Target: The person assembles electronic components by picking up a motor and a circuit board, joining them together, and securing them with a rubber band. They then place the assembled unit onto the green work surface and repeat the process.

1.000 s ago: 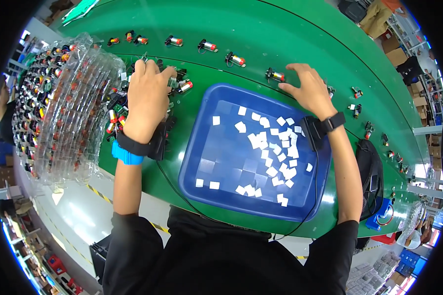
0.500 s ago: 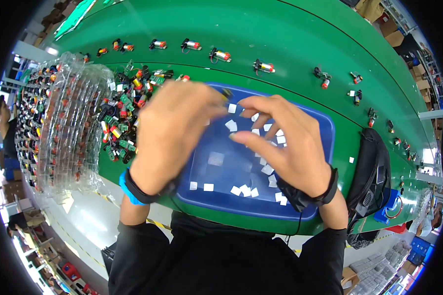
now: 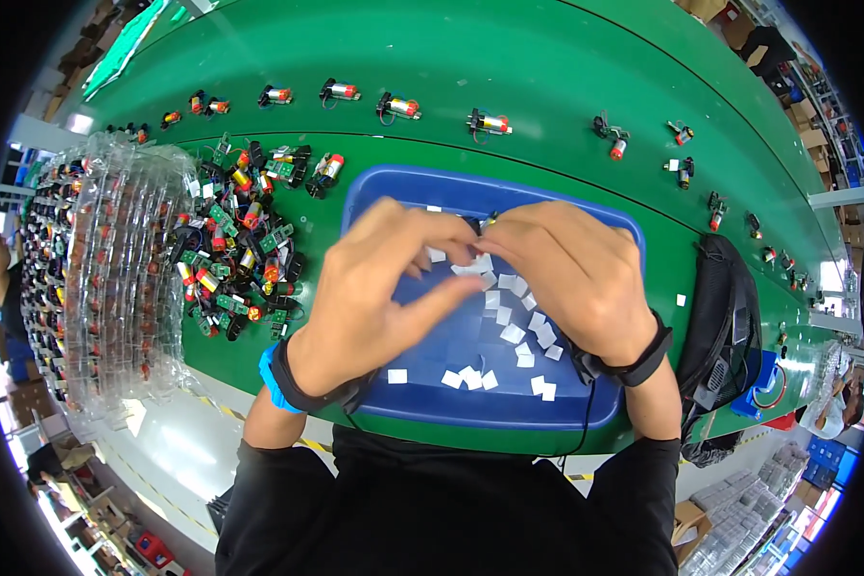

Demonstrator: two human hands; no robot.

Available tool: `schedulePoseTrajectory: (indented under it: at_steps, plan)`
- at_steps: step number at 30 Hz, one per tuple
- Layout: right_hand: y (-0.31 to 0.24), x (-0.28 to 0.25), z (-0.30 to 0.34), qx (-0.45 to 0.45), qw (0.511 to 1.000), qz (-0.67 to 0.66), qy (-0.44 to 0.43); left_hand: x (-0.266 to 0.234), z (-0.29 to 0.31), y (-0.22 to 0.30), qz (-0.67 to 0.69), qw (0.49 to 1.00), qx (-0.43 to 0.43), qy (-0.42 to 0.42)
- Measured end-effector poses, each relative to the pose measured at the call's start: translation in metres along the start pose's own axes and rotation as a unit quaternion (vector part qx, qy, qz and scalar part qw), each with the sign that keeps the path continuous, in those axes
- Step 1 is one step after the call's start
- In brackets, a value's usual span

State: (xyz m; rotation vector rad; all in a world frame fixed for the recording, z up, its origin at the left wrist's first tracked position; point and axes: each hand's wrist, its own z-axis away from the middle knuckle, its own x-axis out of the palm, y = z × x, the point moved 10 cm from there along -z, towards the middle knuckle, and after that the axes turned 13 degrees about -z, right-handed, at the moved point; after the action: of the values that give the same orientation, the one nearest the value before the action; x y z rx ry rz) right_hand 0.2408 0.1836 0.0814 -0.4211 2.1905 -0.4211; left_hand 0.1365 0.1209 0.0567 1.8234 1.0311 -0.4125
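Both my hands meet above the far half of a blue tray [image 3: 422,420]. My right hand [image 3: 576,278] has its thumb and fingers pinched on a small dark part [image 3: 474,224] with a yellowish bit, mostly hidden by the fingers. My left hand [image 3: 370,293] reaches the same part with its fingertips, its thumb stretched apart below them. Small white square labels [image 3: 513,333] lie scattered over the tray floor. To the left of the tray is a heap of small motor units [image 3: 245,240] with green boards; a single motor unit [image 3: 326,173] lies between heap and tray.
Clear plastic blister trays [image 3: 115,278] with motor units stand at the left. Several spaced motor units [image 3: 490,125] line the green table [image 3: 538,72] beyond the blue tray. On the right are a black bag [image 3: 715,336] and a blue object [image 3: 758,384] with a red loop.
My right fingers, spread before, have closed on the dark part. My left hand has moved down and its thumb now stands apart. A single motor unit shows beside the heap. The view has shifted slightly.
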Motion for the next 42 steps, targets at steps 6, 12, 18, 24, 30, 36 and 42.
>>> schedulePoseTrajectory:
  at_steps: [6,12,18,24,30,36,42]
  plan:
    - [-0.025,-0.025,-0.004,-0.099,0.994,0.015,0.049,-0.012,0.014,-0.051,0.277,0.927,-0.240,0.083]
    - [-0.037,-0.014,-0.006,-0.082,0.996,-0.046,0.000,0.040,0.021,-0.036,0.485,0.786,-0.325,-0.203]
    - [-0.004,-0.010,-0.002,0.078,0.997,-0.004,0.013,0.030,0.012,-0.030,0.365,0.897,-0.221,-0.119]
    - [0.035,-0.029,0.010,0.186,0.972,-0.113,0.088,0.027,0.012,-0.030,0.327,0.910,-0.237,-0.096]
    - [0.034,-0.007,0.005,0.170,0.964,-0.205,0.015,0.028,0.019,-0.034,0.473,0.830,-0.282,-0.094]
    - [0.024,0.012,0.009,0.231,0.888,-0.396,-0.010,0.028,0.019,-0.020,0.433,0.856,-0.243,-0.146]
    - [0.020,0.002,0.006,0.186,0.928,-0.319,-0.052,0.032,0.021,-0.018,0.363,0.894,-0.237,-0.117]
